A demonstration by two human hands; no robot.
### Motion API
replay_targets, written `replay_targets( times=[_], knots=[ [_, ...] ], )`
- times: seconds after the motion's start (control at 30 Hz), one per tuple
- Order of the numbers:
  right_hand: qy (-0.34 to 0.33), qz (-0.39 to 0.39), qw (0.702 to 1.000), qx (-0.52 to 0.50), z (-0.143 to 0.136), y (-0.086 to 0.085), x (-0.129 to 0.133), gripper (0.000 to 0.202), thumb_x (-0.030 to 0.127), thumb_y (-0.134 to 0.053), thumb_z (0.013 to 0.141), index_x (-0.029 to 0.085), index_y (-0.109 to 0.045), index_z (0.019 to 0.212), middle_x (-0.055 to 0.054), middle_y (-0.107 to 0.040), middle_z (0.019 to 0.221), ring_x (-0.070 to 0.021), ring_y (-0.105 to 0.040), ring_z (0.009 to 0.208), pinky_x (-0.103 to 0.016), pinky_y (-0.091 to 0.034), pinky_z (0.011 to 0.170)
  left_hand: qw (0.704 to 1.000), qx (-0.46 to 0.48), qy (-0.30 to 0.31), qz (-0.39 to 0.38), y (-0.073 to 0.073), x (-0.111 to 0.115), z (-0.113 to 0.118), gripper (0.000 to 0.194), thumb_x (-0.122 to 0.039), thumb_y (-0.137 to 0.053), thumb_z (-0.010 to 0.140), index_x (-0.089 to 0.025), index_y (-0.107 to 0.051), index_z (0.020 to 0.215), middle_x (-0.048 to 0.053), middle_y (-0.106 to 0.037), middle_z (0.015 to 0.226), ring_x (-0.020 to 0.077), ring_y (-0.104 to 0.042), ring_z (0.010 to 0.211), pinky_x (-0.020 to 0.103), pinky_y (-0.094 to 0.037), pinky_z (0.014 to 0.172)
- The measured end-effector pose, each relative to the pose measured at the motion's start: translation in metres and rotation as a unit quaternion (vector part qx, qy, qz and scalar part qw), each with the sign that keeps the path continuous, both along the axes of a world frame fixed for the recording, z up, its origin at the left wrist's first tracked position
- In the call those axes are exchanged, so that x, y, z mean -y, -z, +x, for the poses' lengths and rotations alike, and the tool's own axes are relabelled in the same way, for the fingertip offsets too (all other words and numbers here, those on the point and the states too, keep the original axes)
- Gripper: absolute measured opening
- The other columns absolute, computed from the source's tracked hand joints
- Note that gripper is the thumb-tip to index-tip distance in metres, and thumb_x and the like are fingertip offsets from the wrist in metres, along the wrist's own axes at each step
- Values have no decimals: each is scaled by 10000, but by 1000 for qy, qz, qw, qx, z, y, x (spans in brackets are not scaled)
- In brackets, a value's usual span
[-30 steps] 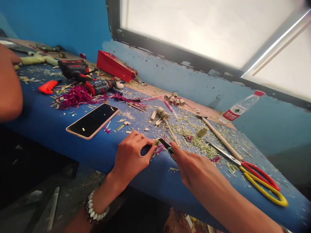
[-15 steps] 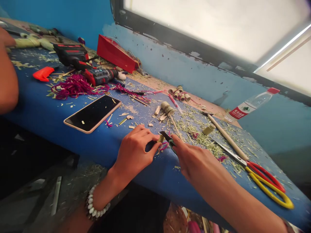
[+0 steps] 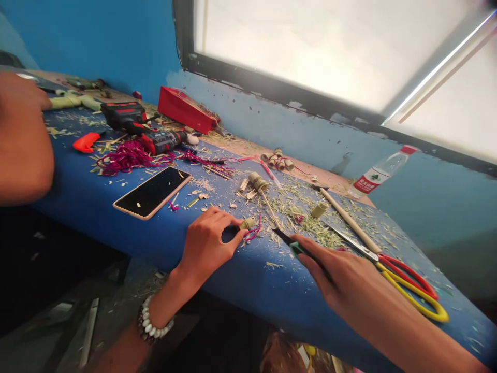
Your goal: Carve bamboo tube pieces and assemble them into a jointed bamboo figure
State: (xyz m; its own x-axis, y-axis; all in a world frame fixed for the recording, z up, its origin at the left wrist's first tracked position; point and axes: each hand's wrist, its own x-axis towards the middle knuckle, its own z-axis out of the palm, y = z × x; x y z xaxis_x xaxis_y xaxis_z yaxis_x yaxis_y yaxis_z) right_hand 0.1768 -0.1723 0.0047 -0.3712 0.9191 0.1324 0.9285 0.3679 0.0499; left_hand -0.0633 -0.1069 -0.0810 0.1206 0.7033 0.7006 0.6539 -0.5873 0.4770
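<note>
A black rectangular phone (image 3: pixel 154 190) lies on the blue surface (image 3: pixel 155 241), left of a short green bamboo tube (image 3: pixel 247 223); red-and-yellow-handled metal scissors (image 3: pixel 370 253) lie right.

The right hand (image 3: pixel 330 265) is drawing away to the right of the left hand (image 3: pixel 207 235) and its grip; the knife (image 3: pixel 283 238), previously at the end of the bamboo piece (image 3: pixel 247 223), is now standing clear of it, its blade tip lying near the close end of the thin stick (image 3: pixel 271 208); the piece's end is showing uncovered beyond the left fingertips; the purple thread (image 3: pixel 259 226) beside that grip is showing free of the blade.
</note>
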Motion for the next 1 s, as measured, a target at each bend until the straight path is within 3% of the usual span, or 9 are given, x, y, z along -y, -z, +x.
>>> replay_targets(
  times=[0.13, 0.23, 0.33, 0.43, 0.57, 0.7, 0.8, 0.9, 1.0],
  knots=[
    [36, 42, 997, -53, 28, -5, -2, 370, 381, -442, 1029, 252, -585, 1345, -72, -773, 1097, -289, -752, 918, -383, -551, 723, 998, -57, -23, -27, -10, 1, -1, 96, -268, -729, 848, -217, -676, 909, 37, -724, 887, 238, -652, 906, 354, -527, 763],
    [7, 75, 991, -108, 38, -4, -18, 307, 410, -447, 1026, 246, -634, 1206, -59, -765, 1037, -249, -736, 830, -342, -522, 671, 992, -113, -44, -35, -22, -1, -1, 100, -281, -721, 846, -222, -666, 905, 45, -686, 880, 242, -654, 860, 368, -521, 751],
    [-40, 139, 977, -157, 44, -2, -41, 289, 399, -466, 1020, 227, -633, 1181, -65, -745, 1016, -213, -708, 760, -303, -481, 607, 992, -121, -23, -11, -37, -11, 5, 122, -250, -708, 857, -223, -642, 956, 30, -677, 881, 229, -660, 858, 367, -517, 780],
    [-77, 181, 955, -222, 52, -2, -69, 262, 380, -489, 1010, 205, -634, 1139, -55, -727, 895, -176, -669, 695, -273, -459, 583, 991, -123, 30, 37, -60, -33, 21, 229, -173, -690, 854, -201, -599, 1063, 30, -690, 947, 209, -672, 880, 334, -516, 778],
    [-94, 266, 914, -291, 69, -7, -103, 199, 366, -534, 991, 196, -637, 1011, -10, -661, 722, -142, -586, 595, -256, -441, 569, 974, -170, 111, 96, -101, -68, 49, 237, -169, -640, 879, -181, -597, 1112, 52, -701, 1051, 213, -675, 965, 340, -510, 839],
    [-100, 356, 869, -329, 86, -3, -118, 152, 323, -595, 966, 197, -641, 1038, -24, -701, 807, -135, -605, 615, -251, -461, 595, 978, -126, 163, 35, -132, -89, 78, 195, -317, -612, 926, -201, -644, 1079, 43, -716, 971, 193, -674, 834, 335, -500, 747],
    [-84, 364, 855, -359, 94, 6, -118, 135, 303, -610, 962, 209, -638, 1056, -30, -727, 859, -138, -630, 632, -248, -479, 610, 969, -22, 241, -54, -135, -97, 99, 273, -423, -566, 959, -200, -651, 1092, 46, -710, 898, 183, -662, 809, 319, -493, 718],
    [-84, 349, 852, -382, 96, 13, -115, 141, 299, -630, 952, 218, -635, 1068, -9, -718, 828, -125, -617, 609, -232, -474, 589, 930, 66, 339, -126, -127, -100, 118, 306, -455, -527, 982, -186, -636, 1078, 72, -705, 997, 190, -653, 913, 313, -488, 766],
    [-75, 336, 843, -412, 94, 15, -113, 194, 321, -663, 933, 224, -638, 1099, 28, -670, 744, -105, -554, 545, -216, -422, 517, 893, 92, 405, -173, -115, -100, 130, 291, -444, -532, 991, -183, -599, 1102, 71, -701, 1018, 188, -642, 943, 316, -474, 807]
  ],
)
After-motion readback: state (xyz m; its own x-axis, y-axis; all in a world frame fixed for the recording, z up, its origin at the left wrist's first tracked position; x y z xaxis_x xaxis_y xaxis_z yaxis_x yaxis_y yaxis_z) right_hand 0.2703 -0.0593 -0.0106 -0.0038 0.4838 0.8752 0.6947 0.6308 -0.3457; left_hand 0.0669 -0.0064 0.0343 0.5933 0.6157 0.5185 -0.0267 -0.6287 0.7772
